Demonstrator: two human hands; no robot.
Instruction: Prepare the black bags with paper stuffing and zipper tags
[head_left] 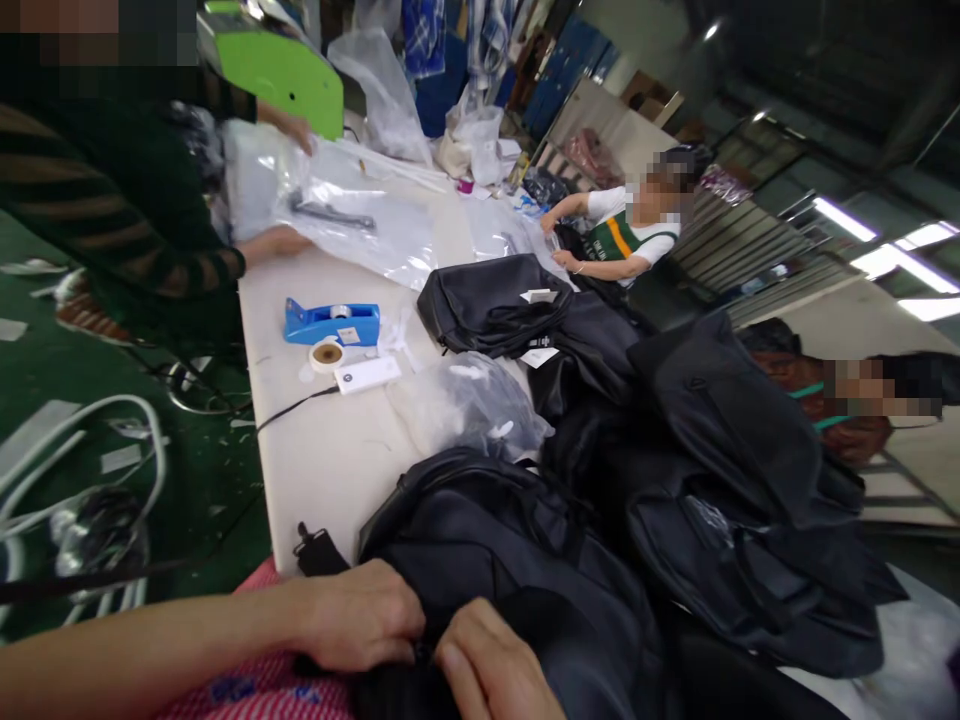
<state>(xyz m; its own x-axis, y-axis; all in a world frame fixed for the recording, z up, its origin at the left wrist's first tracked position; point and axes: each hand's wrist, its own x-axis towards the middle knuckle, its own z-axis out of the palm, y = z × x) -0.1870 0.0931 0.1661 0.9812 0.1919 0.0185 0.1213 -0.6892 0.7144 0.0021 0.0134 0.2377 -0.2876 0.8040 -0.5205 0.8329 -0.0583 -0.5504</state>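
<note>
A large black bag (480, 530) lies at the near edge of the table, right in front of me. My left hand (367, 612) reaches in from the left, its fingers closed on the bag's dark material. Close beside it, my right hand (495, 665) is also closed on the bag, with curled fingers. The exact part pinched between the two hands is hidden. A black strap end (319, 552) sticks out on the table by my left wrist.
More black bags (720, 430) are piled on the right. A clear plastic bag (472, 405), blue tape dispenser (334, 322), tape roll (327, 354) and white corded box (367, 375) lie on the table (300, 440). Co-workers handle plastic sheeting (360, 220) and other things at the far side.
</note>
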